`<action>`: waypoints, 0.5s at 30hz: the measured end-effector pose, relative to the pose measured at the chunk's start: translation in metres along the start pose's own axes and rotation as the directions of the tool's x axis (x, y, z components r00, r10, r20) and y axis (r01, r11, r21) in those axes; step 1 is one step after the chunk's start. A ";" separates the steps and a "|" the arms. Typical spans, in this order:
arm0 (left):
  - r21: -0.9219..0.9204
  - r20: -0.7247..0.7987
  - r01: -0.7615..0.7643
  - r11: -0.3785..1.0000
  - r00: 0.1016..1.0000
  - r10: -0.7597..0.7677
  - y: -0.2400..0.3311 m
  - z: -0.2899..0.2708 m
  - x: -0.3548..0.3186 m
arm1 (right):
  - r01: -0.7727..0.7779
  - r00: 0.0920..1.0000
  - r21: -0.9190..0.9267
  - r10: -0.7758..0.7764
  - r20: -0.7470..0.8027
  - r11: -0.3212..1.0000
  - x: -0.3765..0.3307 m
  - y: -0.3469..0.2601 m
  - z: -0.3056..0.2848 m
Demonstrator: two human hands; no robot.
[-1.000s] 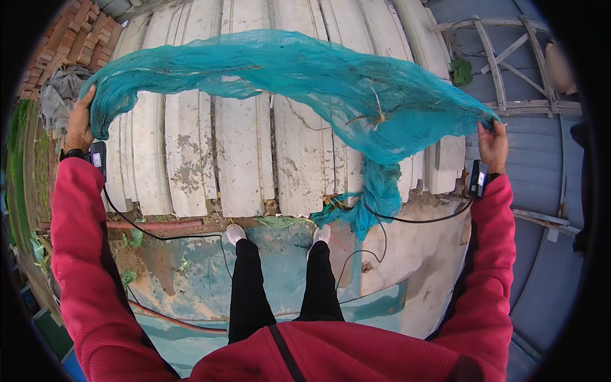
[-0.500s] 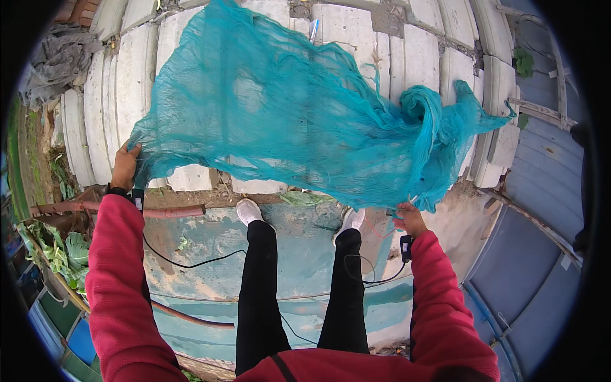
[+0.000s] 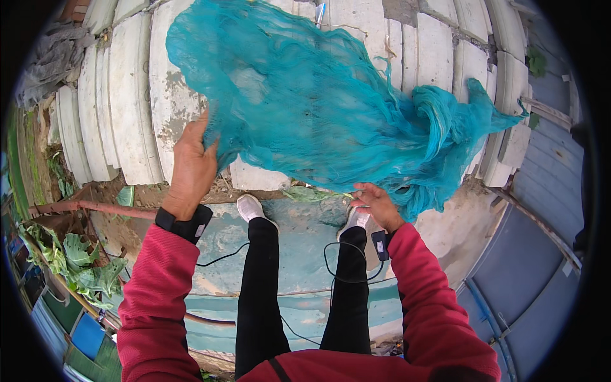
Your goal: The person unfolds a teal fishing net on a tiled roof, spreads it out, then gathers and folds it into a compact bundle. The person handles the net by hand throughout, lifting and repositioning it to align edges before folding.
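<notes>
A sheet of teal mesh netting point(image 3: 305, 114) lies crumpled over pale concrete slabs, with a twisted bunch at its right end. My left hand point(image 3: 193, 164) is closed on the netting's left edge, the fingertips partly hidden in the mesh. At the near edge, my right hand point(image 3: 377, 205) has its fingers stretched out and a little apart, pointing left. They are beside the mesh, and I see nothing held in them.
Concrete slabs point(image 3: 130, 102) lie in rows under the netting. Grey cloth point(image 3: 51, 63) is heaped at far left, above leafy plants point(image 3: 79, 261) and a rusty pipe point(image 3: 114, 209). Blue-grey metal panels point(image 3: 522, 254) stand at right. A black cable point(image 3: 356, 280) hangs by my legs.
My left hand has moved right and inward, drawing the netting's left edge along and bunching it. My right hand has let go of the near right corner and shifted left.
</notes>
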State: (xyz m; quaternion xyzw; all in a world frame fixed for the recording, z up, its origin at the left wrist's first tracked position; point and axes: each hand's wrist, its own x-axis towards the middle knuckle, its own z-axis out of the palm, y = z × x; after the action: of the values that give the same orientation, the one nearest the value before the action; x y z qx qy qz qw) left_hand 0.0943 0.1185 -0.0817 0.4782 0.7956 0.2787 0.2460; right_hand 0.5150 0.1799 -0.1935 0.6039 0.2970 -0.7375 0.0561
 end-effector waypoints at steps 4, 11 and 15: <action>-0.033 0.266 -0.076 0.997 0.960 0.082 0.093 0.114 -0.014 | 0.047 0.999 0.243 -0.041 -0.030 0.969 -0.022 -0.003 -0.043; 0.177 0.634 -0.058 0.983 0.771 -0.068 0.158 0.268 -0.070 | 0.075 0.947 0.228 0.002 -0.321 0.971 -0.050 0.025 -0.134; -0.208 0.530 0.226 0.951 0.844 -0.085 0.112 0.277 -0.062 | 0.143 0.939 0.152 -0.085 -0.335 0.978 -0.037 0.027 -0.131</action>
State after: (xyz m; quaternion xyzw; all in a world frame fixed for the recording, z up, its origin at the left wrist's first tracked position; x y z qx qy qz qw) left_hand 0.3729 0.1635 -0.1986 0.4315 0.6931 0.2227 0.5327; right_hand 0.6491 0.2143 -0.1821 0.7018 0.2711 -0.6526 -0.0899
